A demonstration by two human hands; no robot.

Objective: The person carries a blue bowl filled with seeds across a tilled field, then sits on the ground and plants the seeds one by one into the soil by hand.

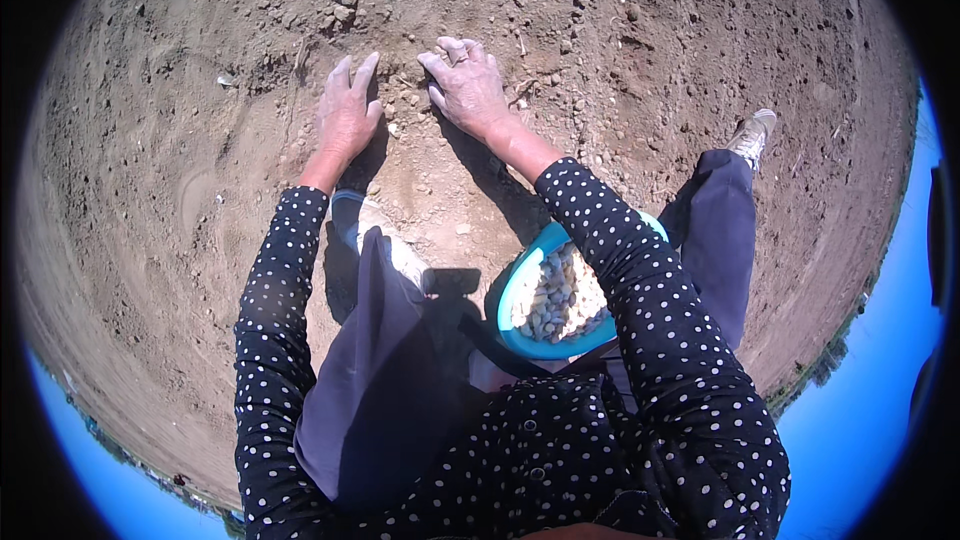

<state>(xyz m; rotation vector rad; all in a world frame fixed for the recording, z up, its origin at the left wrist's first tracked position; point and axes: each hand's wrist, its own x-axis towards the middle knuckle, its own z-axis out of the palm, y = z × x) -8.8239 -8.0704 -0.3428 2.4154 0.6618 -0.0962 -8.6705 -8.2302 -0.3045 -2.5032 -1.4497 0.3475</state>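
Both hands are at the dry, crumbly soil (409,157) in front of me, dusty and pale. My left hand (348,106) is at the left, its fingers pointing away from me and its thumb apart; no object shows in it. A short gap to the right, my right hand (468,87) lies palm down with bent fingers; what is under its palm and fingertips is hidden. Beneath my right forearm stands a turquoise basin (517,281), holding many small, pale pieces that look like garlic cloves or small bulbs (559,300). My sleeve hides part of it.
My left shoe (386,240) is on the ground below my left hand; my right shoe (750,136) is far out to the right, beyond the basin. Clods (343,13) and small whitish pieces (226,80) lie scattered over the soil. Shadows of my arms fall across the ground.
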